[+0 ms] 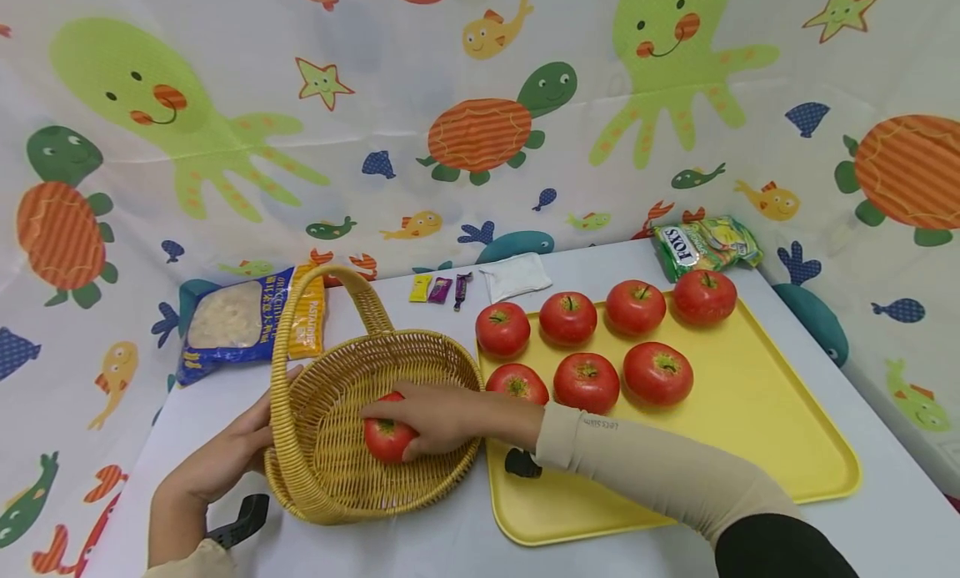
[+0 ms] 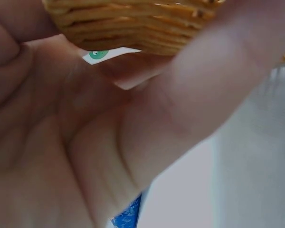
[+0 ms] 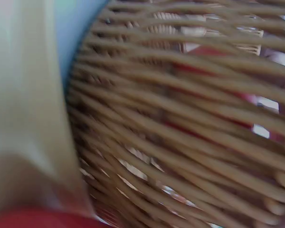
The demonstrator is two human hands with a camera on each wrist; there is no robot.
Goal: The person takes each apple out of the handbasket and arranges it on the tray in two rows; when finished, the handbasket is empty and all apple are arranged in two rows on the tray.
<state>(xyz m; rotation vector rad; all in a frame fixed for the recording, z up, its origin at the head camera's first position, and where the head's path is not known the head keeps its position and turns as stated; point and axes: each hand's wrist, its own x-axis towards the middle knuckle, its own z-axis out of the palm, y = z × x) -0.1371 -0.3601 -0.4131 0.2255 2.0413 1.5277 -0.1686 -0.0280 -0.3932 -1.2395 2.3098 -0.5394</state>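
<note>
A yellow wicker basket (image 1: 352, 507) with a tall arched handle stands at the left centre of the table. My right hand (image 1: 435, 415) reaches over its right rim and grips a red apple (image 1: 388, 441) low inside it. At the basket's left side, my left hand (image 1: 217, 457) holds the rim, with its fingertips hidden behind the handle. In the left wrist view, thumb and fingers lie about the woven edge (image 2: 133, 28). The right wrist view shows the woven wall (image 3: 180, 123) close up, with red showing through its gaps.
A yellow tray (image 1: 765, 428) to the right bears several red apples (image 1: 657, 374). Behind the basket lies a blue pasta bag (image 1: 232, 319). Small wrapped candies (image 1: 440, 290), a white packet (image 1: 517, 276) and a green FOX'S bag (image 1: 705, 244) lie along the back edge.
</note>
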